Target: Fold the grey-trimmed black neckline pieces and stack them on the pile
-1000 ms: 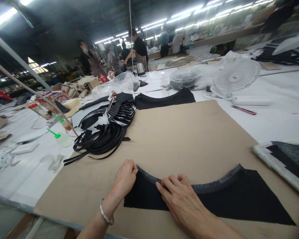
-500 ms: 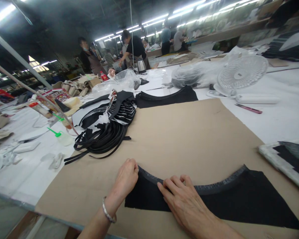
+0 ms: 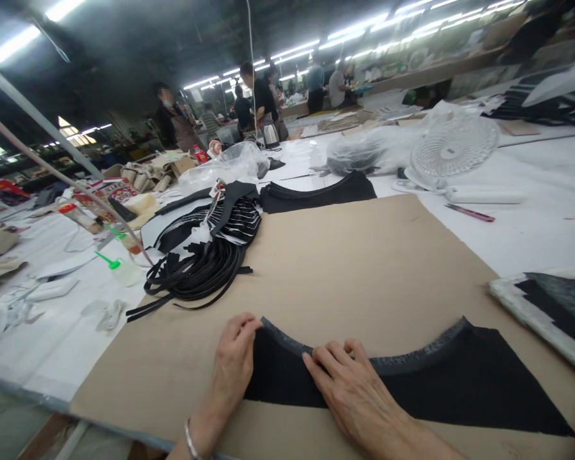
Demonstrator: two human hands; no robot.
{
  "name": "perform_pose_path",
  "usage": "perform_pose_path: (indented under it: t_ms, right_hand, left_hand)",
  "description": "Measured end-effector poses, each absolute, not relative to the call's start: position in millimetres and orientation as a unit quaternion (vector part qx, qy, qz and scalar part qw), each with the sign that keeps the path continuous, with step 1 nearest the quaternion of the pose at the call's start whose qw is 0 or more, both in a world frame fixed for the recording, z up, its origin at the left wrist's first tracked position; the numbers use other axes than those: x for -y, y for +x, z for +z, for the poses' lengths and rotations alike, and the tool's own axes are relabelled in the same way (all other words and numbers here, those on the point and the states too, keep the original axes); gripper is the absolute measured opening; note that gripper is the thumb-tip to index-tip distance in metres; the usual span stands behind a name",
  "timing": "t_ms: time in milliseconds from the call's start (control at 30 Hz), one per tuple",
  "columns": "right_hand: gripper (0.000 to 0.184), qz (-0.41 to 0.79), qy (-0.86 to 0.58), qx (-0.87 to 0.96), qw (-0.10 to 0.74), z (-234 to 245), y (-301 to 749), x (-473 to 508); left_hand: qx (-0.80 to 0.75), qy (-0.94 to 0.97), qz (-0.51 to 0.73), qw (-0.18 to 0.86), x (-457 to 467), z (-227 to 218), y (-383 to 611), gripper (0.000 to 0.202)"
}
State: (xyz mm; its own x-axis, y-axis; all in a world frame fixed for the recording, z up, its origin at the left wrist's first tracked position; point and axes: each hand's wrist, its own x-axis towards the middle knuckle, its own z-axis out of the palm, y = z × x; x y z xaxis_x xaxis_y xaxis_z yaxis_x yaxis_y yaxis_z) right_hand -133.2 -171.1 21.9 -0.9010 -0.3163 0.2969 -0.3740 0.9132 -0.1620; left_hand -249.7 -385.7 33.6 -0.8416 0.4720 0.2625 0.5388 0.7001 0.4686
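The left hand (image 3: 232, 359) pinches the edge of black fabric (image 3: 441, 393) (right hand (image 3: 347, 380) curled on it, grip unclear).

Dark ceiling (image 3: 138, 38); rows of lit tube lights (image 3: 357, 25); broad white table (image 3: 546, 236); bright window (image 3: 68, 130) far left

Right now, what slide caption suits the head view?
Left hand and right hand at a curved-edged black panel on a tan sheet.

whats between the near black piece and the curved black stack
In the head view, bare brown sheet separates the near black piece from the curved black stack.
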Motion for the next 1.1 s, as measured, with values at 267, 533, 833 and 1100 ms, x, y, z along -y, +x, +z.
perform_pose_path:
  t_ms: [267,533,833,1100]
  right_hand:
    - [0.040,0.106,0.170,0.968,0.152,16.9,-129.6,172.8]
    - [0.011,0.209,0.133,0.964,0.095,58.5,-142.3,185.9]
    - [0.024,0.209,0.055,0.976,-0.015,56.8,-173.6,233.7]
    - [0.006,0.243,0.058,0.968,-0.026,51.6,-185.9,227.0]
  left_hand:
    - [0.892,-0.431,-0.132,0.040,404.4,20.1,-235.0,0.054]
    - [0.901,-0.371,-0.218,0.043,411.1,32.1,-206.5,0.036]
    - [0.903,-0.350,-0.219,-0.120,388.7,63.6,-244.2,0.032]
    - [0.881,-0.383,-0.225,-0.164,389.1,62.5,-261.6,0.018]
